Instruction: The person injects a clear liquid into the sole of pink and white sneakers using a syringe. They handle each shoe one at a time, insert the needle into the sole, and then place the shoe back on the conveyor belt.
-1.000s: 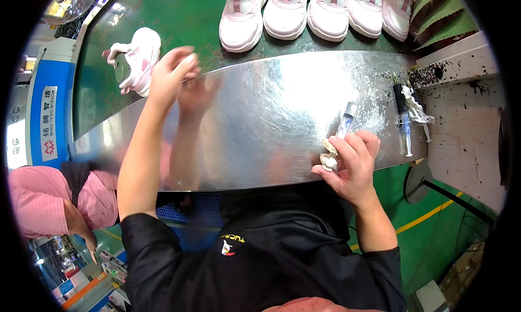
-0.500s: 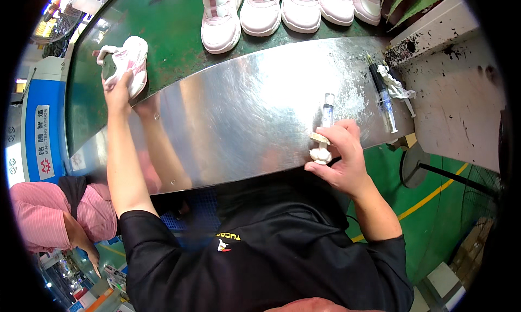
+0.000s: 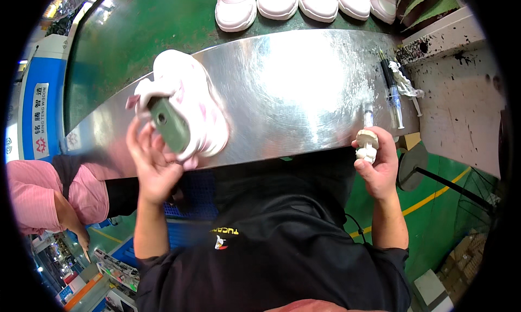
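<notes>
My left hand (image 3: 154, 168) is at the heel end of a white and pink sports shoe (image 3: 209, 119), holding it raised above the metal ledge. A green shoe last (image 3: 172, 128) with a round hole fills the shoe's opening. Over the ledge's right part, my right hand (image 3: 381, 168) grips a syringe (image 3: 368, 116) by its back end. That end is wrapped in lumpy white material (image 3: 367, 145), and the clear barrel points away from me.
Several similar shoes (image 3: 236, 11) stand along the far side of the green surface (image 3: 135, 27). More syringes (image 3: 395, 103) and crumpled white material (image 3: 404, 84) lie at the ledge's right end, against a stained panel (image 3: 456, 89). Another person (image 3: 59, 195) sits at left.
My left hand has brought the shoe from the far-left green surface nearer and to the right, turning it so its opening shows. My right hand has shifted right with the syringe.
</notes>
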`<action>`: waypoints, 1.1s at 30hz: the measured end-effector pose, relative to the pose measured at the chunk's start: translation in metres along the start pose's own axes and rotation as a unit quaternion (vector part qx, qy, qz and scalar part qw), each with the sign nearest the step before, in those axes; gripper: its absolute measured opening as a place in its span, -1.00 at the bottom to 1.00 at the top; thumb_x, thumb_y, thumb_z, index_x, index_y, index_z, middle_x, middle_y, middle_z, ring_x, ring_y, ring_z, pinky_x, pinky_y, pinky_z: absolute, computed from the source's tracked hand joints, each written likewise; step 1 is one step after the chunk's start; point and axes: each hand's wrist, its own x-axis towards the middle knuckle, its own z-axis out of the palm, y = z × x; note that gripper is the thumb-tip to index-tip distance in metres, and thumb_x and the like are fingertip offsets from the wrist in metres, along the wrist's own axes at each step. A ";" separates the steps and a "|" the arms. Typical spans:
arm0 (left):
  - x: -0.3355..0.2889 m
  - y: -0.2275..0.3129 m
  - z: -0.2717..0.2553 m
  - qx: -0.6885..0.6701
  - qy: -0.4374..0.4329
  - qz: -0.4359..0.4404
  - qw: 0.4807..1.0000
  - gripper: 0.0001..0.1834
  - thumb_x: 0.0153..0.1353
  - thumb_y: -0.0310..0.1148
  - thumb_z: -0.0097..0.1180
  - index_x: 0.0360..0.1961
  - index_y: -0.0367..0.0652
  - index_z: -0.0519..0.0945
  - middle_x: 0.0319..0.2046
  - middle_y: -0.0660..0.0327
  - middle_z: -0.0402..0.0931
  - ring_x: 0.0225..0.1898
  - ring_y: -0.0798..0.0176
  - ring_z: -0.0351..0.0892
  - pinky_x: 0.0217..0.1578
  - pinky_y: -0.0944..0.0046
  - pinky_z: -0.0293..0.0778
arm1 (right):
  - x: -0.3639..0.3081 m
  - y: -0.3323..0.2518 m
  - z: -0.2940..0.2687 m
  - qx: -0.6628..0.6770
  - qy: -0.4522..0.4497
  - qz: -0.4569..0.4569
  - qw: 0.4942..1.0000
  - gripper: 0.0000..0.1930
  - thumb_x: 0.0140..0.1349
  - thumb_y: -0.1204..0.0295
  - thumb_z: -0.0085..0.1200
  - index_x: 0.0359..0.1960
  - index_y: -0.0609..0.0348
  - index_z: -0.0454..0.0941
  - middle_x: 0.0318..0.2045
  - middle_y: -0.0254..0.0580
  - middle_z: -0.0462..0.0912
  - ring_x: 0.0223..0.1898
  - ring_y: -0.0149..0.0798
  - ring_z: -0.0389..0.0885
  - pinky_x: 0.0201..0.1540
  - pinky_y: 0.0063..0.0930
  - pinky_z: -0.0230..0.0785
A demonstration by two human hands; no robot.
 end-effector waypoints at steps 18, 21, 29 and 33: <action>0.118 -0.002 0.031 -0.346 -0.146 -0.067 0.924 -0.49 0.06 -0.44 0.17 0.04 -0.33 0.34 -0.16 0.00 0.51 -0.15 0.18 0.59 -0.11 0.17 0.56 | 0.009 -0.044 0.023 0.091 -0.091 -0.037 0.991 -0.03 -0.39 -0.09 0.47 0.00 0.38 0.37 -0.25 -0.13 0.51 -0.33 -0.27 0.56 -0.25 -0.48 0.44; 0.111 -0.014 0.038 -0.422 -0.151 -0.074 0.891 -0.49 -0.01 -0.46 0.18 0.03 -0.34 0.42 -0.18 0.02 0.56 -0.18 0.16 0.61 -0.10 0.20 0.55 | 0.046 -0.055 0.041 0.186 -0.211 -0.149 0.948 -0.02 -0.41 -0.11 0.44 -0.01 0.37 0.37 -0.25 -0.10 0.52 -0.40 -0.25 0.55 -0.35 -0.49 0.41; 0.098 -0.018 0.030 -0.464 -0.168 -0.059 0.868 -0.27 -0.13 -0.59 0.24 0.16 -0.15 0.32 -0.06 0.17 0.49 -0.01 0.22 0.49 0.04 0.17 0.42 | 0.089 -0.103 0.107 0.296 -0.275 -0.160 0.901 -0.30 0.00 -0.29 0.08 -0.17 0.13 0.36 -0.58 -0.09 0.59 -0.57 -0.27 0.42 -0.46 -0.45 0.23; 0.095 -0.012 0.030 -0.380 -0.173 -0.041 0.908 -0.17 -0.24 -0.42 0.33 0.15 -0.23 0.26 -0.05 0.06 0.46 -0.05 0.12 0.52 -0.01 0.19 0.45 | 0.099 -0.109 0.121 0.289 -0.304 -0.142 0.897 -0.37 0.07 -0.26 0.04 -0.11 0.02 0.33 -0.61 -0.10 0.59 -0.69 -0.42 0.24 -0.64 -0.61 0.08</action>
